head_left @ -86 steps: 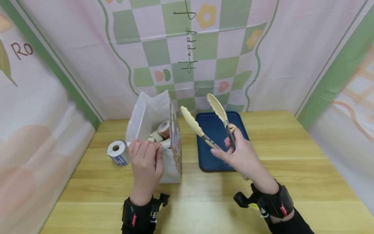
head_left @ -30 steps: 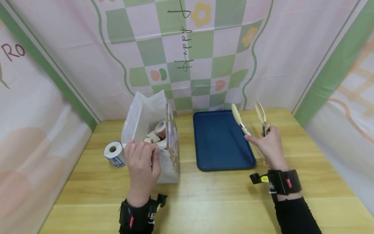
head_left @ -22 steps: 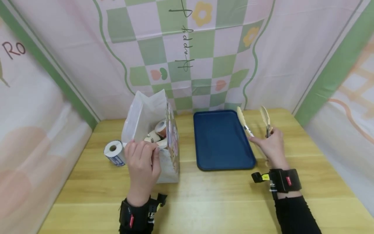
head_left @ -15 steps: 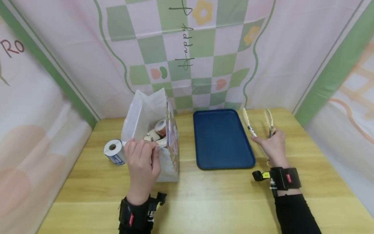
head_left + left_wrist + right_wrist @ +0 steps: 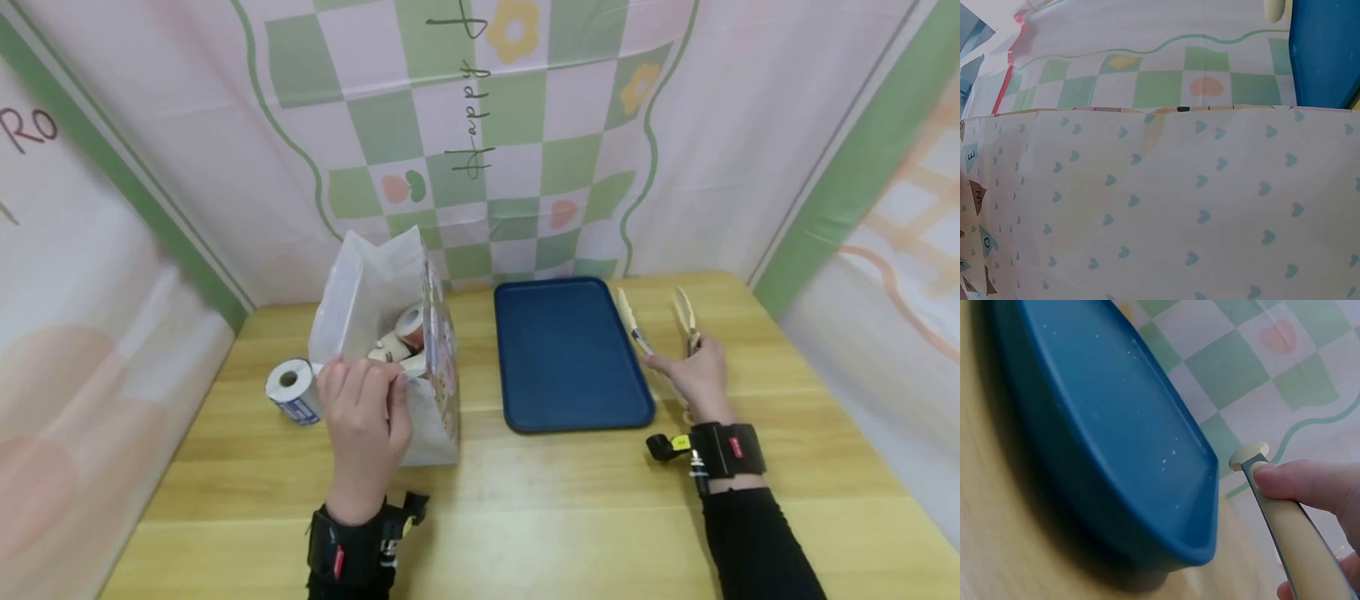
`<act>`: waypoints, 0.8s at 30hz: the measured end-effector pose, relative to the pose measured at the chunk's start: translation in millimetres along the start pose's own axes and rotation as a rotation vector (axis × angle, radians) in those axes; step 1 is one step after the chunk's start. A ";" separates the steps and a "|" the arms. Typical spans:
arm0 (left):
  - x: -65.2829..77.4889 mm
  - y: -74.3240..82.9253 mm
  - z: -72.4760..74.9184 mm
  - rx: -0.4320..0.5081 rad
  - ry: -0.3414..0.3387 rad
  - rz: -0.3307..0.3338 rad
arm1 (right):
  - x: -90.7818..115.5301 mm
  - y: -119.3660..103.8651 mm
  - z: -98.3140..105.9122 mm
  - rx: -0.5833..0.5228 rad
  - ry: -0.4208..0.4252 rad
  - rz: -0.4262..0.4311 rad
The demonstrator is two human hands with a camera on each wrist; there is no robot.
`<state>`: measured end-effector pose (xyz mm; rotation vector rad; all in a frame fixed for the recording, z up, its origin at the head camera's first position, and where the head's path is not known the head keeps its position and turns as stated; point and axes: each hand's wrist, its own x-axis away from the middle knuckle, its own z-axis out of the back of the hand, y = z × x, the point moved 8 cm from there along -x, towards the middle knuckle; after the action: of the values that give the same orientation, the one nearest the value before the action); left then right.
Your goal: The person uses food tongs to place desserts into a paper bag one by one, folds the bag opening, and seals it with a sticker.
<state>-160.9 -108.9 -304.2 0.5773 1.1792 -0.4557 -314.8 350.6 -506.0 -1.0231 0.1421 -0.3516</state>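
My left hand (image 5: 363, 425) pinches the near rim of a white paper bag (image 5: 431, 433), which stands open at the top with several rolls (image 5: 412, 325) inside. In the left wrist view the bag's heart-printed side (image 5: 1166, 206) fills the lower part, and the hand is mostly hidden. My right hand (image 5: 697, 379) holds a pair of tongs (image 5: 633, 327) with cream tips, low over the table just right of the blue tray (image 5: 573, 358). Their arms are spread, with nothing between the tips. In the right wrist view the thumb presses on one tong handle (image 5: 1304, 550).
A white label roll (image 5: 294, 392) with blue print stands on the wooden table (image 5: 525, 517), left of the bag. A patterned cloth (image 5: 517, 175) hangs behind the table's far edge and along both sides.
My right hand has carried the tongs from above the tray to its right side and lowered them toward the table. The left hand keeps its hold on the bag rim.
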 end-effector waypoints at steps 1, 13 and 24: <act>-0.3 0.0 -0.1 -0.001 -0.001 0.000 | -0.7 1.2 0.1 0.001 0.003 -0.001; 0.9 0.1 -1.0 -0.008 0.012 -0.008 | -2.0 18.9 -2.4 0.061 0.006 -0.066; 1.1 0.0 1.1 -0.005 0.036 -0.022 | -2.5 25.2 -6.5 0.200 0.001 -0.049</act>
<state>-159.8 -109.6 -305.0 0.5702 1.2215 -0.4626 -313.4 358.1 -531.0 -0.8301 0.0808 -0.4028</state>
